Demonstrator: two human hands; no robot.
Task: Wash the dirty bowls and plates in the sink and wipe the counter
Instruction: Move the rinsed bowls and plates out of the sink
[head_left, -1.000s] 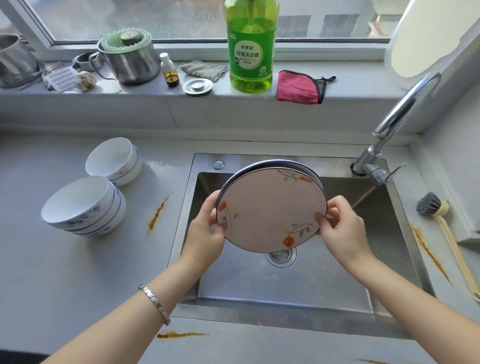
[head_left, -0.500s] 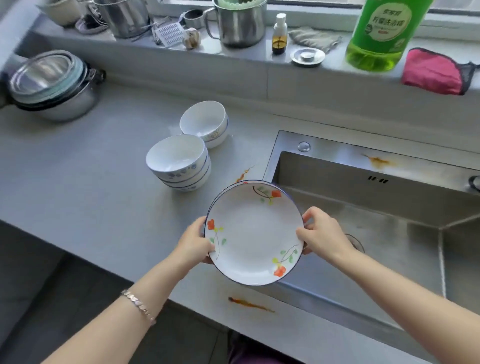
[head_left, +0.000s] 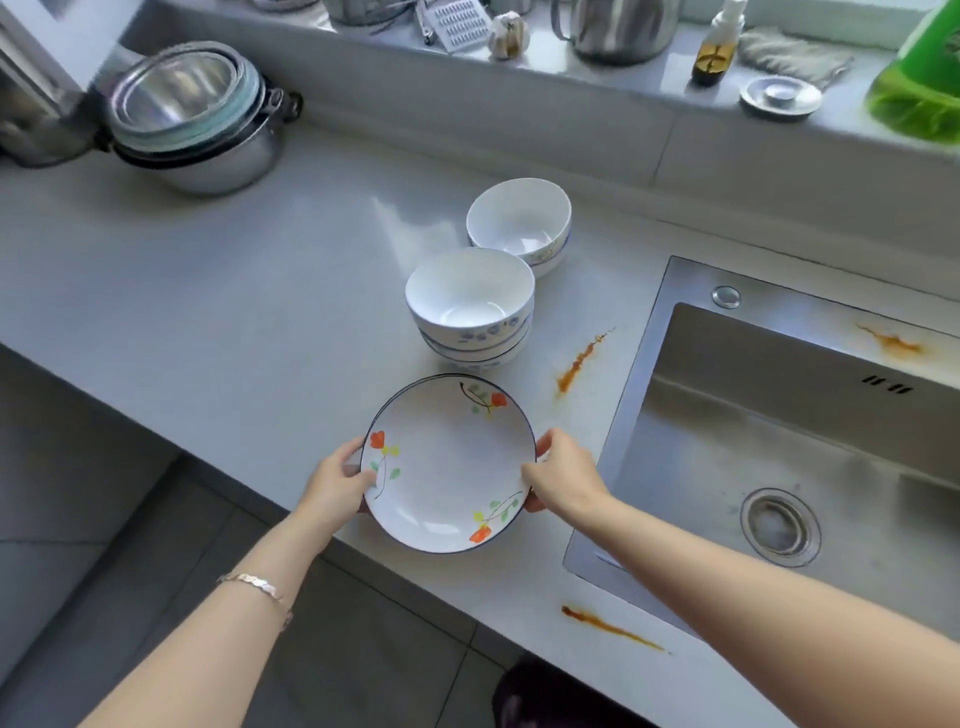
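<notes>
No writing can be read anywhere here; the green bottle (head_left: 922, 88) at the upper right edge is cut off above its label.

The grey counter (head_left: 234, 291) fills the left and middle of the frame, running from the raised ledge (head_left: 571, 88) at the top down to its front edge, with grey floor tiles (head_left: 104, 571) below at lower left. The steel sink (head_left: 779, 441) takes up the right side, its round drain (head_left: 779, 526) at lower right and a rusty orange smear (head_left: 891, 342) on its back rim. At upper left a stack of steel pots (head_left: 197, 119) sits on the counter.

The plate (head_left: 449, 462), white with a dark rim and orange flower sprigs, is at lower centre, face up, over the counter's front edge just left of the sink. The left hand (head_left: 332, 483) is clamped on its left rim, thumb on top; the right hand (head_left: 563, 480) is clamped on its right rim the same way. A bracelet (head_left: 254, 584) circles the left wrist.

Just above the plate stands a stack of bowls (head_left: 470, 306), white with blue pattern, and a second pair of bowls (head_left: 519, 223) touches it at upper right. An orange streak (head_left: 579, 361) marks the counter between the bowls and the sink; another streak (head_left: 610, 629) lies near the front edge at the bottom.

On the ledge, from right to left: a round metal stopper (head_left: 781, 97), a grey rag (head_left: 789, 52), a small brown bottle (head_left: 717, 49), a steel mug (head_left: 618, 28), a garlic bulb (head_left: 509, 34) and a grater (head_left: 460, 23).
</notes>
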